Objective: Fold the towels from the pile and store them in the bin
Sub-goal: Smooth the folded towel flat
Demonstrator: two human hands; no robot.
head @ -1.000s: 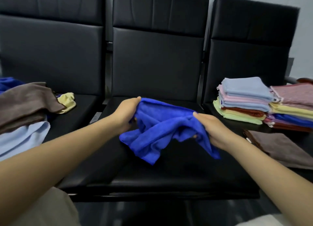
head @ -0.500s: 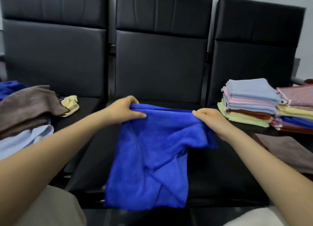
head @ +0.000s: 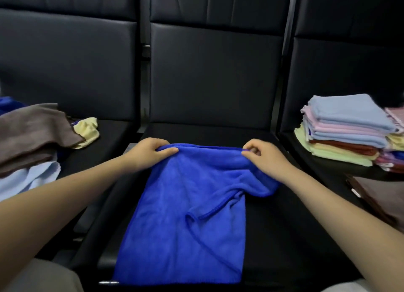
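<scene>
A bright blue towel point(head: 175, 221) lies spread over the seat of the middle black chair point(head: 284, 237), its lower edge hanging over the front. My left hand point(head: 148, 151) pinches its far left corner. My right hand point(head: 264, 156) pinches the far edge near the right corner, where the cloth bunches and a fold crosses the right half. The unfolded pile point(head: 28, 138) of brown, light blue and yellow towels sits on the left chair. No bin is in view.
A stack of folded towels point(head: 345, 130) in blue, pink, red and pale green stands on the right chair, with a second stack point(head: 395, 138) beside it at the frame edge. A brown towel point(head: 382, 195) lies flat in front of them. Chair backs rise behind.
The towel went from a bunched bundle between my hands to hanging by its top edge, and now lies lower on the seat. The view has tilted down and closer.
</scene>
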